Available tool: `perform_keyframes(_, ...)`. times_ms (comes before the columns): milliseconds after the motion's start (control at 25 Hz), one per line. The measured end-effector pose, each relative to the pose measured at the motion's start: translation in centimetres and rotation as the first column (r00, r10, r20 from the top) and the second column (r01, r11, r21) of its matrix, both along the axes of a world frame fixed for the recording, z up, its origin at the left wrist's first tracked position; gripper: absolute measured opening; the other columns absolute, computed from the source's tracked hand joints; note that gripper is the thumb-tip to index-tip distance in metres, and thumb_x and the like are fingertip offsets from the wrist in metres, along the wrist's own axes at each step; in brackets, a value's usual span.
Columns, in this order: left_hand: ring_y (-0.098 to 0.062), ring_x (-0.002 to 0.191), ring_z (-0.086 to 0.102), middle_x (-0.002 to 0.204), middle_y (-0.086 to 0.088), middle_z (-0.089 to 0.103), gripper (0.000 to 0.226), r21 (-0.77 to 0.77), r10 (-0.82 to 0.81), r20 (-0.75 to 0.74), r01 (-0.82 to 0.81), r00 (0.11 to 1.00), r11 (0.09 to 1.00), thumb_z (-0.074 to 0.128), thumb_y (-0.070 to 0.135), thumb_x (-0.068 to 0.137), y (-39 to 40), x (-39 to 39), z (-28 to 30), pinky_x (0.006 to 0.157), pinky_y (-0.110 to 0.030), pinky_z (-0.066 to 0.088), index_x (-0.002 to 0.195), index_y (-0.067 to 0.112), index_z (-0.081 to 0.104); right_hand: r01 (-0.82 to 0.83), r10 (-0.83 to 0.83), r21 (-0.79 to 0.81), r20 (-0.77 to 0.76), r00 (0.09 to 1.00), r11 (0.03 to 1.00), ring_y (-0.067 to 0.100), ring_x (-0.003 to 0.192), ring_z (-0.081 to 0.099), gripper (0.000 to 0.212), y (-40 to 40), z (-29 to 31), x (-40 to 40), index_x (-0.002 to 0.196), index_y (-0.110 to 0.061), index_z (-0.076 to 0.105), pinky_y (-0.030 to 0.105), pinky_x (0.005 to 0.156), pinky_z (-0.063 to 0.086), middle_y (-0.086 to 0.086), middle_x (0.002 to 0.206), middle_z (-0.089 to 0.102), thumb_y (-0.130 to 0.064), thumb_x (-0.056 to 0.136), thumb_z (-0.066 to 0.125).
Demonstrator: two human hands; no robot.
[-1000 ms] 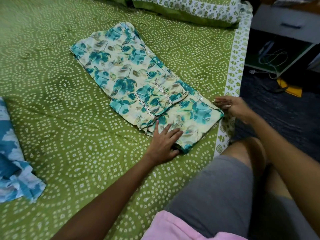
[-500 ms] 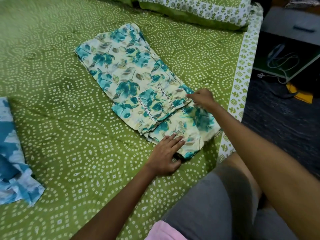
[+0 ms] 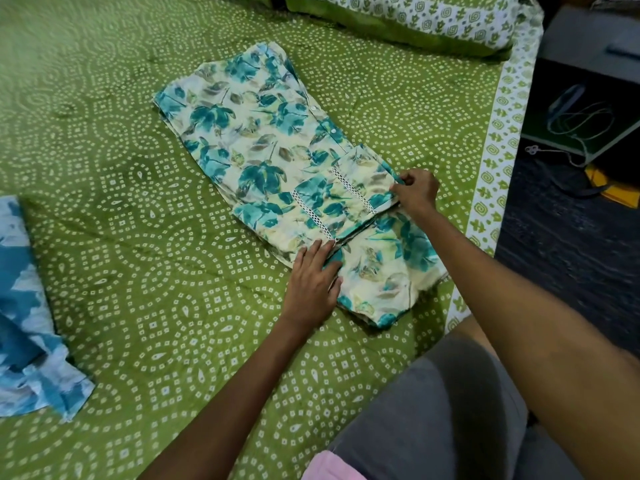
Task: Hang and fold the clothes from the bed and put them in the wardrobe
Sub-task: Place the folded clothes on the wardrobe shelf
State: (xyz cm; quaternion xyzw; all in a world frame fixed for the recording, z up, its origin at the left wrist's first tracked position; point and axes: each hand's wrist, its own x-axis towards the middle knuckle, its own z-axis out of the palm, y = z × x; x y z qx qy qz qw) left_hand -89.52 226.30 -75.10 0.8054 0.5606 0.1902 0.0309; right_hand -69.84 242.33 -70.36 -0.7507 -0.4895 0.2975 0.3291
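A cream garment with teal flowers (image 3: pixel 249 133) lies folded lengthwise on the green patterned bed (image 3: pixel 138 237), running from the middle toward the near right edge. Its sleeves with white lace strips are folded across the body. My left hand (image 3: pixel 313 284) presses flat on the garment's near left edge, fingers straight. At the right end of the folded sleeve, my right hand (image 3: pixel 415 192) pinches the fabric edge. A blue and white garment (image 3: pixel 24 323) lies crumpled at the bed's left edge.
Green and white pillows (image 3: pixel 415 19) lie at the head of the bed. Past the bed's white-patterned border (image 3: pixel 491 168) on the right is dark floor, and a low cabinet (image 3: pixel 588 98) with cables in its open shelf. My knee in grey shorts (image 3: pixel 450 410) is at lower right.
My right hand moved from the bed's right edge onto the garment and now pinches the sleeve end. My left hand slid slightly up the garment's near edge.
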Motion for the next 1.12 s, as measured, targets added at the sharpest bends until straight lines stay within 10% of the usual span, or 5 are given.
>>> perform_keyframes(240,-0.025,0.086,0.062,0.102,-0.015,0.065,0.023,-0.102,0.16,0.313,-0.134,0.936,0.986,0.05,0.015,0.093,2.4,-0.6,2.8,0.075,-0.031,0.051,0.111,0.003,0.059,-0.281,0.132,0.232,0.504,0.853,0.931,0.029,0.106,0.053,0.033,-1.5,-0.3,-3.7,0.117,0.0,0.056,0.032,0.083,0.048,0.02,0.119,0.056,0.004,0.084,0.053)
perform_keyframes(360,-0.024,0.143,0.019,0.154,-0.01,0.024,0.058,-0.317,0.246,-0.026,-0.242,0.969,0.917,0.038,0.039,0.096,5.7,-1.9,1.5,0.117,-0.047,0.009,0.145,0.01,0.029,-0.707,0.641,-0.044,0.463,0.612,0.706,0.024,0.14,0.024,0.047,-3.6,-2.5,-7.1,0.144,-0.009,0.032,0.039,0.114,0.021,0.01,0.153,0.028,-0.025,0.101,0.039)
perform_keyframes(480,-0.021,0.145,-0.013,0.158,-0.004,-0.011,0.101,-0.391,0.297,-0.205,-0.356,0.933,0.849,0.004,0.08,0.071,5.5,-3.4,-0.5,0.111,-0.051,-0.016,0.151,0.018,-0.002,-0.725,0.697,-0.27,0.606,0.384,0.634,0.018,0.146,-0.001,0.066,-3.1,-5.3,-6.4,0.151,-0.024,0.008,0.037,0.115,-0.007,-0.001,0.159,0.006,-0.058,0.096,0.023)
perform_keyframes(960,-0.026,0.142,-0.022,0.155,-0.012,-0.021,0.125,-0.429,0.368,-0.26,-0.448,0.893,0.784,0.017,0.096,0.059,4.2,-4.6,0.5,0.099,-0.06,-0.024,0.149,0.013,-0.013,-0.426,0.497,-0.278,0.637,0.59,0.861,0.024,0.146,-0.003,0.079,-3.6,-4.0,1.7,0.152,-0.018,0.003,0.044,0.117,-0.005,0.005,0.159,0.002,-0.066,0.092,0.021)
perform_keyframes(1120,-0.021,0.145,-0.006,0.158,-0.003,0.005,0.091,-0.27,0.057,-0.032,-0.063,0.998,0.961,-0.006,0.079,0.079,0.0,-2.2,-0.2,0.115,-0.054,-0.008,0.149,0.023,0.008,-0.38,0.454,-0.26,0.633,0.627,0.888,0.027,0.141,0.02,0.075,-6.7,-2.2,3.7,0.148,-0.01,0.021,0.044,0.114,0.015,0.01,0.155,0.022,-0.059,0.094,0.034)
